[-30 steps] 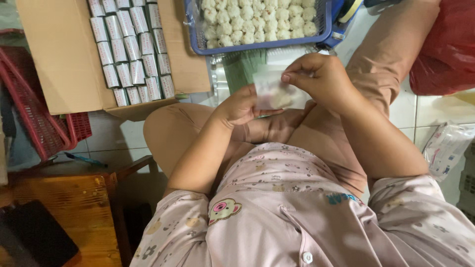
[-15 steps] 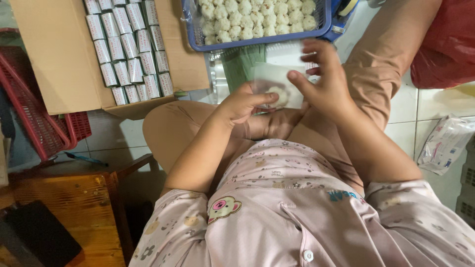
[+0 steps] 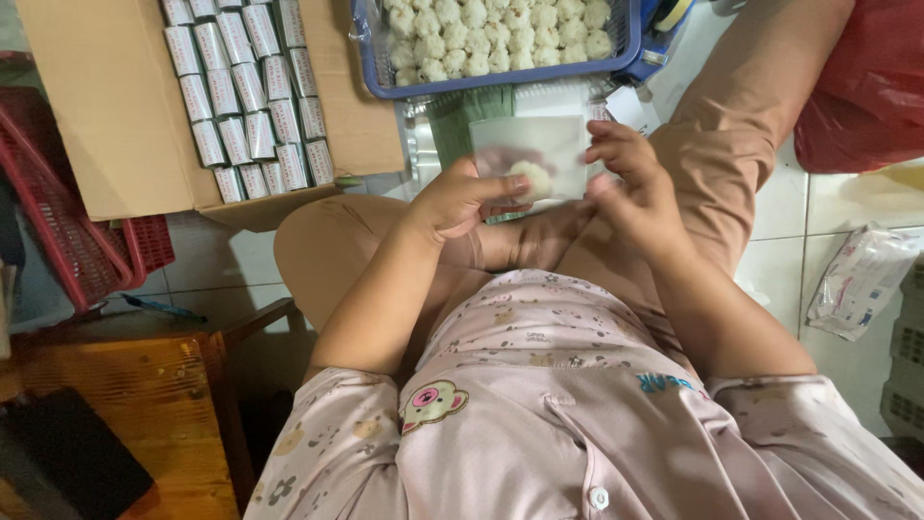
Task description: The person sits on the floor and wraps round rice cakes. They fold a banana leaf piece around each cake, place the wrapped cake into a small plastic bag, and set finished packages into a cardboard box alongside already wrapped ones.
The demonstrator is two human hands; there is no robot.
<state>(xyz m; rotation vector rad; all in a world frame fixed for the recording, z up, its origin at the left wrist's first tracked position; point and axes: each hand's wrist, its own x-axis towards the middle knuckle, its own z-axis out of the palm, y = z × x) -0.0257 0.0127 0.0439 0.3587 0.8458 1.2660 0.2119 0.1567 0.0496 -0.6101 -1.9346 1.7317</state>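
Both of my hands hold a small clear plastic bag point(image 3: 535, 146) above my lap. A pale round ball point(image 3: 530, 179) sits inside it near the bottom. My left hand point(image 3: 460, 199) pinches the bag's lower left side with thumb and fingers. My right hand point(image 3: 630, 183) grips its right edge, fingers spread along it. Just beyond the bag stands a blue basket point(image 3: 500, 79) filled with several similar pale balls point(image 3: 481, 29).
A cardboard box point(image 3: 106, 116) at the upper left holds rows of small white packets point(image 3: 245, 91). A red wire basket point(image 3: 58, 231) lies left of it, a wooden stool point(image 3: 125, 404) below. A red bag point(image 3: 866, 87) and a plastic packet point(image 3: 861, 279) lie on the tiled floor at right.
The bag was bunched between my fingers; now it is spread flat and upright between both hands, with the ball visible inside. My hands moved slightly apart.
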